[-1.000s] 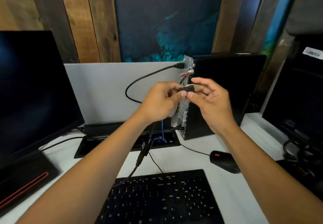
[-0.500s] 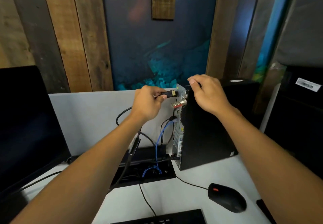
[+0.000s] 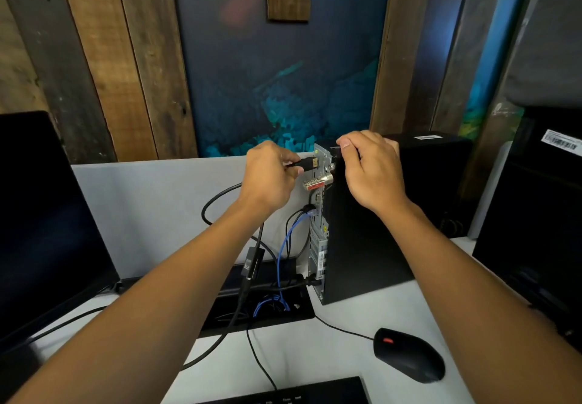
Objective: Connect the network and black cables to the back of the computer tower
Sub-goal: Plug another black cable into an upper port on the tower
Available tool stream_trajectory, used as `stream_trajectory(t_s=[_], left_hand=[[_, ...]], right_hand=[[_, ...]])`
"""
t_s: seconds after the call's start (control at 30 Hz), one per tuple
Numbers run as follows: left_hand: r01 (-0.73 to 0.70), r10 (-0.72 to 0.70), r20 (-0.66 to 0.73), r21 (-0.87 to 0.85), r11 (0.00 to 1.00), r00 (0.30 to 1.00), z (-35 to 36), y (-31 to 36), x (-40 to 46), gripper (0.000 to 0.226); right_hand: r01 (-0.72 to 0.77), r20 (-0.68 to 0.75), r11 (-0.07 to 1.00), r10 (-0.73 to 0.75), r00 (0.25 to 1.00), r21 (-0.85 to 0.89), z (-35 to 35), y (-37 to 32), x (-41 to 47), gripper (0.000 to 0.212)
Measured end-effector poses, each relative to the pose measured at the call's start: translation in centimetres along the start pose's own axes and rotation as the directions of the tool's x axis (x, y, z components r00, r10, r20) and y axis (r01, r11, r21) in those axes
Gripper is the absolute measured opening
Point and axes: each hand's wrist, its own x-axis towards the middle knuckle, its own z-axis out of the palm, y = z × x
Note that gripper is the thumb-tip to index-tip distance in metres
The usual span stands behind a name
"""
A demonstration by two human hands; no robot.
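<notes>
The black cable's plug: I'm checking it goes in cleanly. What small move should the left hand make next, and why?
Probably ease the plug straight right into the tower's rear panel. The left hand pinches it level, gold tip just short of the panel, while the right hand steadies the computer tower at its top corner.

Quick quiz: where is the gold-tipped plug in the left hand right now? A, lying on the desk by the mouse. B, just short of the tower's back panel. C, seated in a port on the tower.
B: the left hand pinches the black cable's plug, its gold tip still short of the tower's back panel.
</notes>
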Motion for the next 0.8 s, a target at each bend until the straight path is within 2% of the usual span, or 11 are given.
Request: stream_trajectory(t_s=[0.27, 0.5, 0.8], left_hand=[[-0.005, 0.005, 0.028, -0.009, 1.0, 1.0, 0.4, 0.0, -0.1, 0.024], [-0.028, 0.027, 0.015, 0.068, 0.997, 1.0, 0.9, 0.1, 0.3, 0.022], [-0.095, 0.081, 0.086, 0.172, 0.981, 0.993, 0.3, 1.1, 1.7, 0.022]], right_hand=[[0.009, -0.063, 1.0, -0.009, 0.998, -0.003, 0.4, 0.1, -0.1, 0.033], [0.011, -0.078, 1.0, -0.012, 0.997, -0.018, 0.8, 0.1, -0.2, 0.034], [0.015, -0.138, 1.0, -0.016, 0.99, -0.008, 1.5, -0.1, -0.1, 0.033]])
